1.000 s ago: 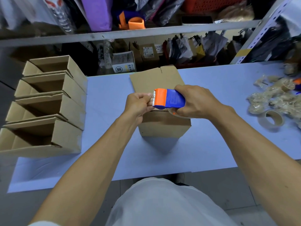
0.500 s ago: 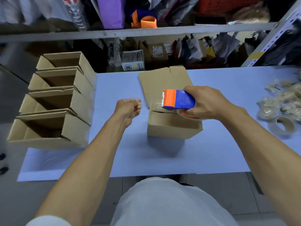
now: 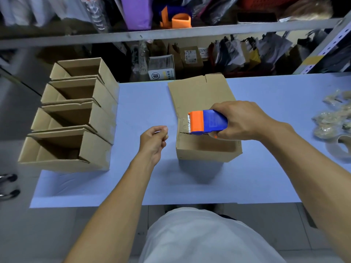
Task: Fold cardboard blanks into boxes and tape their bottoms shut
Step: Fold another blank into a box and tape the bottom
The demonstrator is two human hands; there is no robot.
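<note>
A cardboard box stands in the middle of the blue table, its closed flaps facing up. My right hand grips a blue and orange tape dispenser and holds it over the flap seam, with the toothed blade at the box's left edge. A shiny bit of clear tape lies at that edge. Just left of the box, my left hand has its thumb and fingers pinched together on what looks like the tape end, though the strand is barely visible.
Several folded open boxes sit in a row at the table's left edge. A spare tape roll and wads of used tape lie at the right. Cluttered metal shelves stand behind the table.
My left hand has left the dispenser's blade and drawn away to the left and slightly down. The dispenser has stayed over the box's left edge.
</note>
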